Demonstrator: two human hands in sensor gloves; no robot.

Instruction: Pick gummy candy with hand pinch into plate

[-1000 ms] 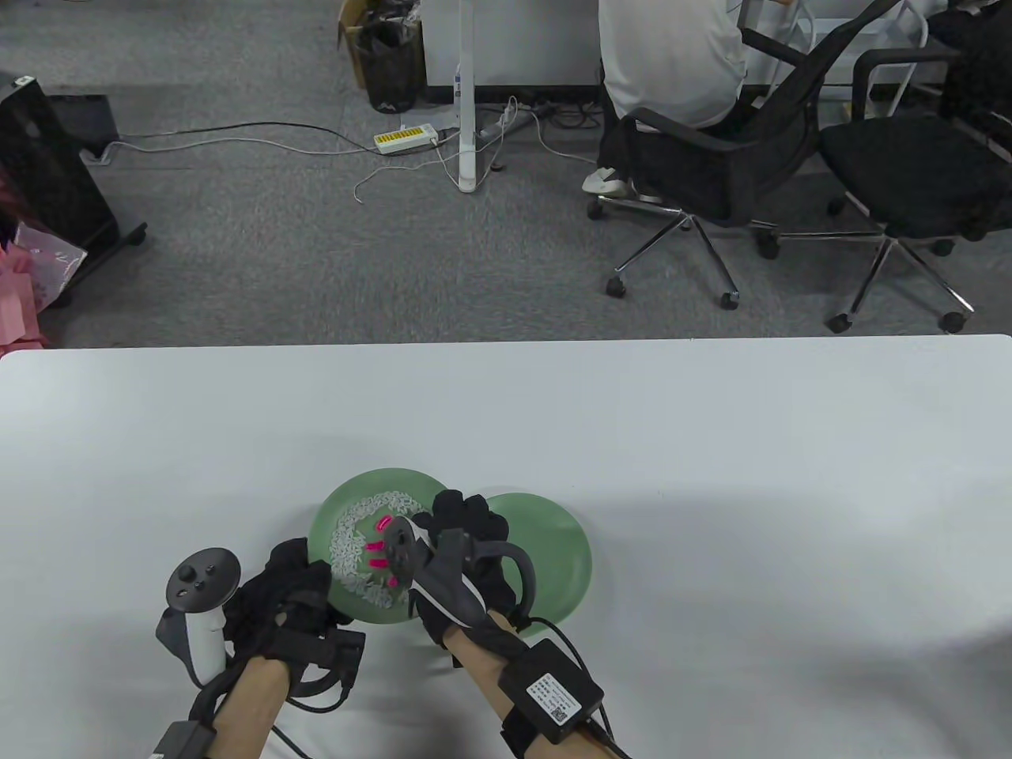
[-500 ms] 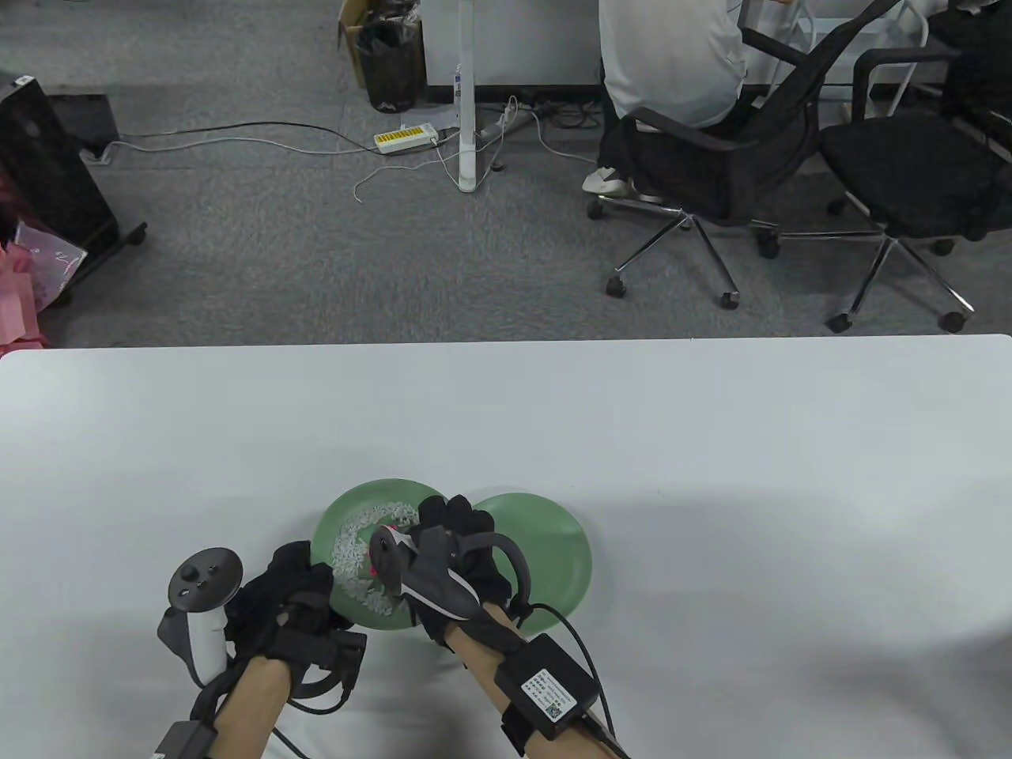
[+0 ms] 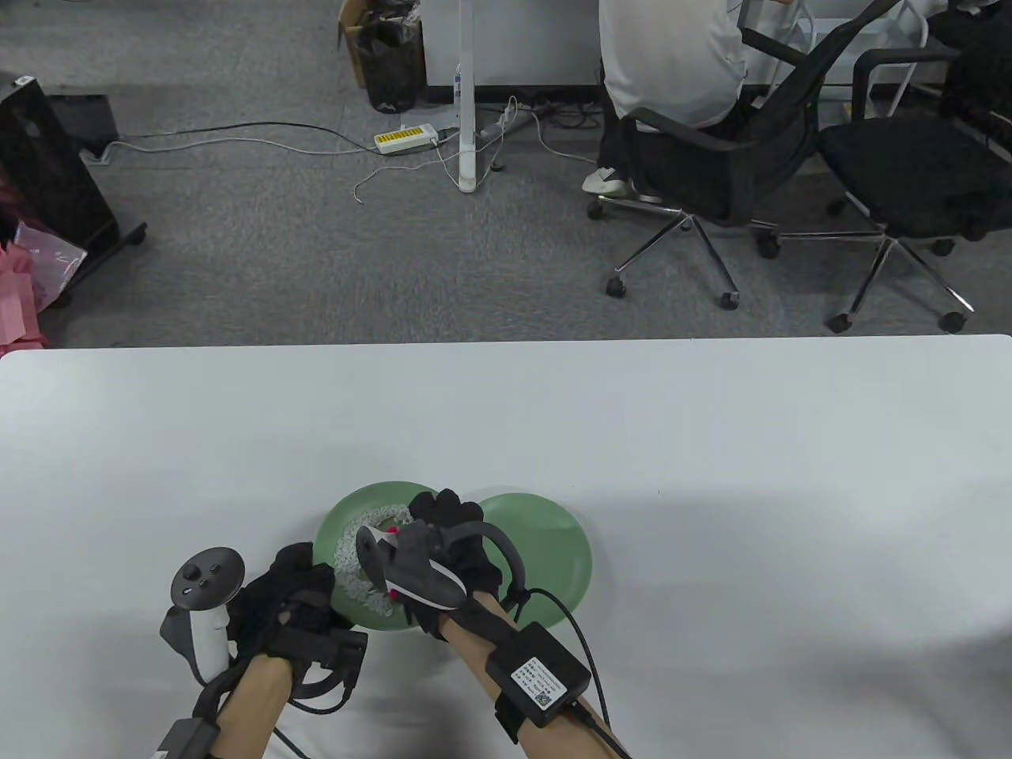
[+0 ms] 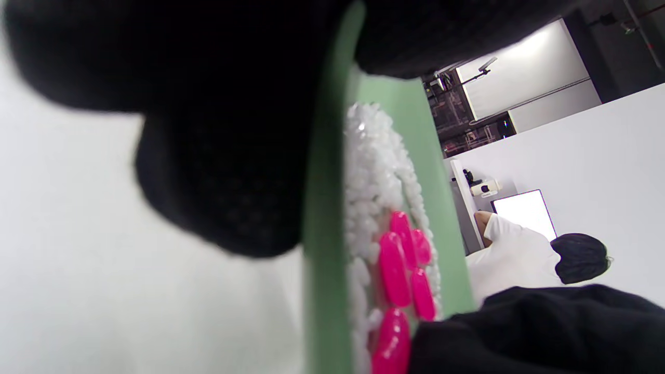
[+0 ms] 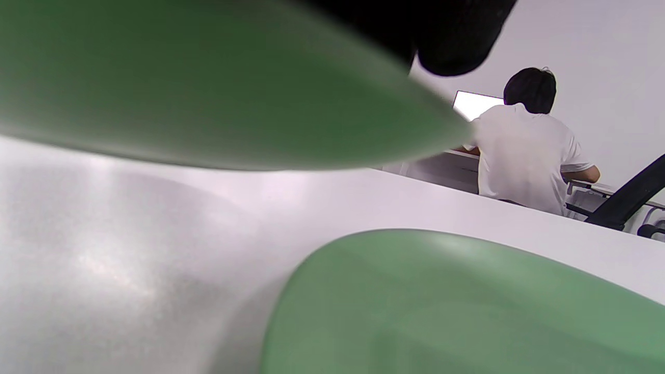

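A green plate [image 3: 341, 515] holds a ring of white grains [image 3: 348, 553] and several pink gummy candies [image 4: 395, 265]. My left hand [image 3: 304, 581] grips this plate's near-left rim [image 4: 322, 259], with gloved fingers on both sides of it. My right hand [image 3: 439, 514] reaches over the plate's middle and hides most of the candies; one pink bit [image 3: 390, 528] shows beside its tracker. Its fingertips are hidden, so I cannot tell whether it pinches a candy. A second green plate [image 3: 553, 545], with nothing on it, lies just to the right and also shows in the right wrist view [image 5: 467, 311].
The white table [image 3: 711, 443] stretches far and right of the plates. A cable and a black box [image 3: 538, 672] sit on my right forearm. Beyond the table's far edge a person sits on an office chair [image 3: 696, 142].
My right hand has moved left and further over the plate with the grains, and now covers most of the pink candies. My left hand has kept its grip on the rim.
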